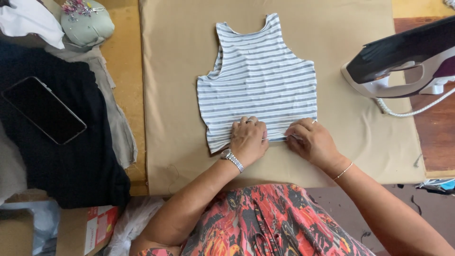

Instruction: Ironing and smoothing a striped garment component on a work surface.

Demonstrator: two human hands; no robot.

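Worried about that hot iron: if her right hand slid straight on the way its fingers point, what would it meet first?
Not the iron. The right hand points left along the striped top's hem, so it would likely meet the left hand first.

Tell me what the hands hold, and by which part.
Both hands work the striped top at its bottom hem: the left hand presses flat on it, the right hand pinches the folded edge.
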